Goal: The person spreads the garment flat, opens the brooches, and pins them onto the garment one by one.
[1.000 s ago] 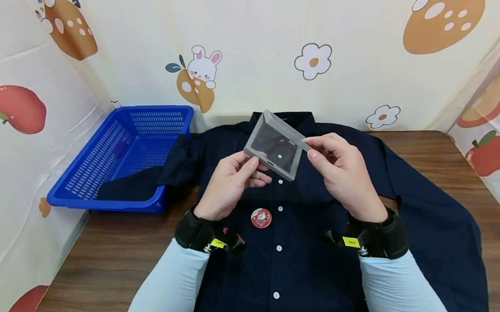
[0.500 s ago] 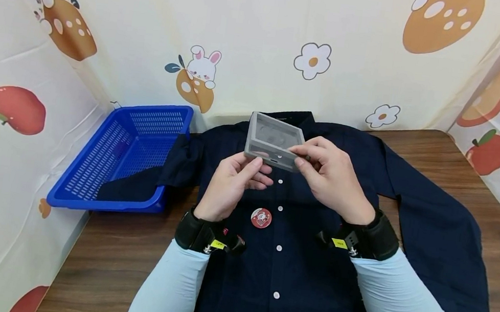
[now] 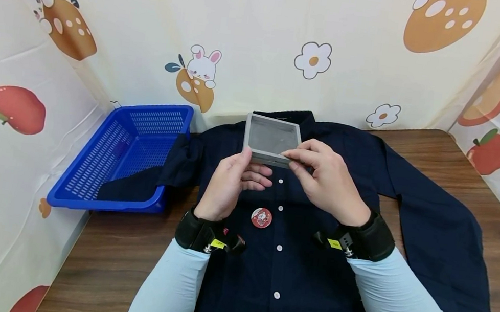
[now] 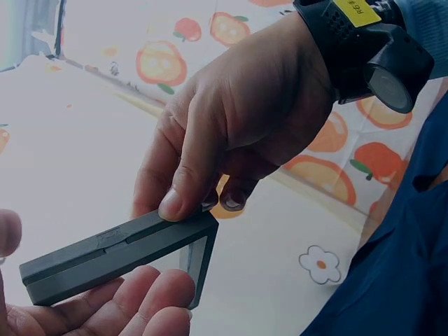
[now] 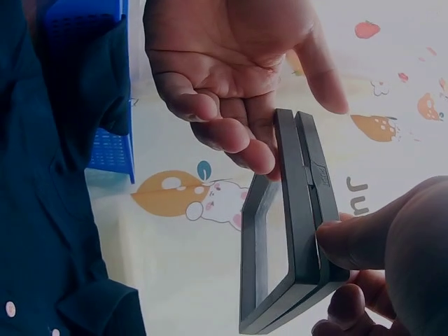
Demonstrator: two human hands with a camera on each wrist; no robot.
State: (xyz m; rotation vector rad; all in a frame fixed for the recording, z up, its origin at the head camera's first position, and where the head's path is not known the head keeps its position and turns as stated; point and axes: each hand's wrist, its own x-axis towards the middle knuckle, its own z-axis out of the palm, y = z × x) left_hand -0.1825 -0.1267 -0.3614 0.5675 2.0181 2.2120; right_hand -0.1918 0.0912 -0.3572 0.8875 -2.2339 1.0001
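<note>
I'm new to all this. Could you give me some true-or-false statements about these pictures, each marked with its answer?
1. The right-hand grip pinches a square grey plastic-looking case. True.
2. The round red-and-white badge lies inside the case. False: it lies on the dark navy cloth shirt.
3. A navy cloth sleeve lies partly in the rectangular blue plastic basket. True.
4. The basket is on the person's right. False: it is on the left.

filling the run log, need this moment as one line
left grip: under frame; right grip: pinching frame; frame: slight gap between halves; badge: on shirt; basket: sleeve end inside
</note>
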